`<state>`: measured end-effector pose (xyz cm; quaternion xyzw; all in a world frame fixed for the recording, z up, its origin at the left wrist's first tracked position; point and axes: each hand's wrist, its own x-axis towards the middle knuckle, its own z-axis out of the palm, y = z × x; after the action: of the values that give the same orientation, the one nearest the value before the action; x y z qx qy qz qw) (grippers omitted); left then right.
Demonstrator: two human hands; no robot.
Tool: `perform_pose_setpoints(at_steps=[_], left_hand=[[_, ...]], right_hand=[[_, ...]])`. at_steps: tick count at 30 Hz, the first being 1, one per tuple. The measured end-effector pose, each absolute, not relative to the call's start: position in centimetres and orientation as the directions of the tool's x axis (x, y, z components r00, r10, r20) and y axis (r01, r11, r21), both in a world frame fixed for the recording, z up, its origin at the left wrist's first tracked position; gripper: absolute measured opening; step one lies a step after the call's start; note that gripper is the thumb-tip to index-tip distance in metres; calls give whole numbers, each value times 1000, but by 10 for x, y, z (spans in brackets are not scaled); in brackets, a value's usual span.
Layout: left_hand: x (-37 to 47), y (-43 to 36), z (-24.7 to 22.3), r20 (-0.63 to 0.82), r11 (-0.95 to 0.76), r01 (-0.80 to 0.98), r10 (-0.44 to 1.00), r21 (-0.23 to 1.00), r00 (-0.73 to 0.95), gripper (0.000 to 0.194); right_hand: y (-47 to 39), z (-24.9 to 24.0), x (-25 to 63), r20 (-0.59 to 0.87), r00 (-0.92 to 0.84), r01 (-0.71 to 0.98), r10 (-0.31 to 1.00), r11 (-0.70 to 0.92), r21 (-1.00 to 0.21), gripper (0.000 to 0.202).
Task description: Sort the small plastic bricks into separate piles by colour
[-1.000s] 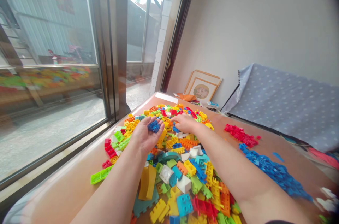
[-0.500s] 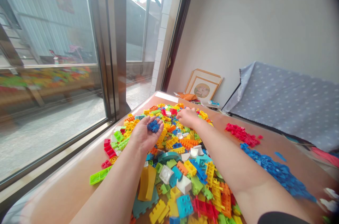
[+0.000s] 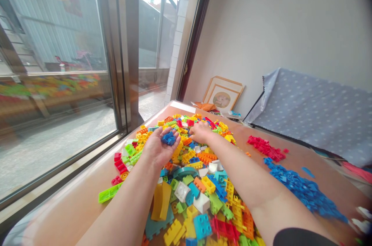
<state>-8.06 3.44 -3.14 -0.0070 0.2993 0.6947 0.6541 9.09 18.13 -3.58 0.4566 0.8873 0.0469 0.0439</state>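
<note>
Mixed brick pile (image 3: 202, 226) lay near, blue heap (image 3: 305, 191) rightward. Left hand (image 3: 158, 152), palm up, loosely open, cradled blue bricks (image 3: 168, 138) — needed level palm. Right hand (image 3: 201, 132) reached farther, grip unclear — light fingertip pinch suited crowded pieces.

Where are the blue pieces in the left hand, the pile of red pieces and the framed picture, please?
Blue pieces (image 3: 168, 138): head view, middle of the small cluster on the palm.
Red pile (image 3: 266, 148): head view, middle of the heap.
Framed picture (image 3: 221, 99): head view, round image inside the frame.
</note>
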Motion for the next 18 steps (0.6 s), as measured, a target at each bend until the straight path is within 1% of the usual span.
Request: perform_pose_setpoints(at_steps=[8, 9, 10, 11, 12, 13, 15, 16, 18], left_hand=[[-82, 33, -30, -386, 19, -914, 910, 405, -152, 31], [-81, 33, -29, -383, 20, -915, 912, 404, -149, 32], [-81, 32, -29, -378, 21, -916, 915, 402, -144, 33], [-81, 32, -28, -370, 22, -917, 918, 399, -139, 34], [-80, 31, -28, -362, 23, -918, 923, 396, -133, 36], [-79, 31, -28, -353, 22, -920, 927, 392, -128, 38], [-77, 31, -28, -336, 23, -922, 934, 386, -118, 41], [-76, 31, -28, -327, 26, -923, 939, 383, -110, 42], [-74, 30, -28, -287, 37, -928, 955, 370, -76, 46]], right_hand=[[174, -29, 85, 7, -602, 794, 799, 597, 115, 9], [172, -25, 86, 26, -599, 798, 800, 594, 107, 10], [170, -20, 86, 55, -591, 806, 805, 587, 75, 11], [167, -15, 87, 92, -579, 814, 810, 580, 8, 13], [163, -10, 87, 135, -564, 812, 815, 577, -92, 15], [158, -5, 86, 177, -553, 785, 814, 580, -216, 17], [144, 2, 83, 239, -560, 653, 793, 600, -463, 19], [136, 4, 81, 258, -578, 574, 774, 610, -546, 20], [119, 6, 76, 264, -617, 457, 741, 611, -647, 23]])
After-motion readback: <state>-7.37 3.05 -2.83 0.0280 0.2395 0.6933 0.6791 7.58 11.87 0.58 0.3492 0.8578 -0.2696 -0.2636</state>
